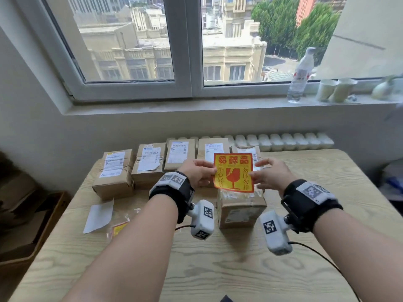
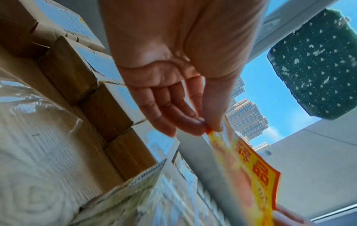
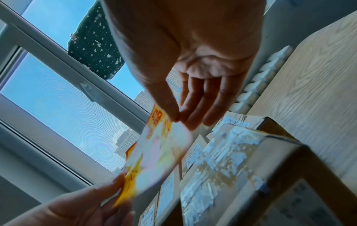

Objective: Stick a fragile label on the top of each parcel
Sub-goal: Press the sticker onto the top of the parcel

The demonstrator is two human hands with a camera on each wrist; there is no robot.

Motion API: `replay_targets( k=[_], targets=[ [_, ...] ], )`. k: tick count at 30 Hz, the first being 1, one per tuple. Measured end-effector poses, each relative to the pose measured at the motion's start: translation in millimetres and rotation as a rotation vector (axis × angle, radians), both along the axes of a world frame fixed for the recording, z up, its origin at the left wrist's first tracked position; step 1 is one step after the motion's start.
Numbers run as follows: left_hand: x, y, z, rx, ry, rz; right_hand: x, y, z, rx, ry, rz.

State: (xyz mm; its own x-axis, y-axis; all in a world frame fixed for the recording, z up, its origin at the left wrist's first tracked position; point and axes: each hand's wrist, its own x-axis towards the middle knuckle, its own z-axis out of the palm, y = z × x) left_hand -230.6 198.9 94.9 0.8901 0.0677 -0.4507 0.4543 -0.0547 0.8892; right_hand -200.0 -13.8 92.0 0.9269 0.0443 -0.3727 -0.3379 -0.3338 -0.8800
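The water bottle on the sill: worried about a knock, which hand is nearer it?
Right. The right hand is below-left of the water bottle; the left hand lies farther left.

The yellow and red fragile label [image 1: 233, 172] hides the top of the taped brown cardboard parcel [image 1: 241, 209] at centre. In both wrist views this label is blurred, its print unreadable.

We see a yellow fragile label [image 1: 233, 172] with red border, characters and broken-glass symbol, brown parcels [image 1: 147, 165] bearing white slips, a pale wood-grain tabletop [image 1: 218, 269], and black wristbands [image 1: 174, 188].
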Motion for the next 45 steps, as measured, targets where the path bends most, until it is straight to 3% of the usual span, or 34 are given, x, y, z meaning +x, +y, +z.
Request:
replay_targets(
  k=[3,13,23,36,42,45],
  targets=[
    [-2.4,-13.8,-6.4,0.007,0.045,-0.016,4.4,-7.1,-10.4,-0.021,-0.047,-0.105],
    [-1.0,-39.6,-40.8,0.233,-0.015,0.029,-2.6,-26.4,-47.6,-0.22,-0.143,0.123],
    [-3.9,-42.5,-53.0,0.34,-0.045,0.065,-3.7,-25.7,-55.1,-0.195,-0.175,0.158],
    [-0.6,-43.5,-62.6,0.503,-0.069,-0.047,-1.6,-27.3,-58.8,-0.274,-0.228,0.262],
    [1.7,-46.1,-62.5,0.633,-0.089,-0.129,-2.0,-23.7,-62.0,-0.584,-0.308,0.397],
    [1.8,-46.1,-63.7,0.699,-0.098,-0.172,0.3,-27.4,-64.6,-0.639,-0.304,0.409]
  ],
)
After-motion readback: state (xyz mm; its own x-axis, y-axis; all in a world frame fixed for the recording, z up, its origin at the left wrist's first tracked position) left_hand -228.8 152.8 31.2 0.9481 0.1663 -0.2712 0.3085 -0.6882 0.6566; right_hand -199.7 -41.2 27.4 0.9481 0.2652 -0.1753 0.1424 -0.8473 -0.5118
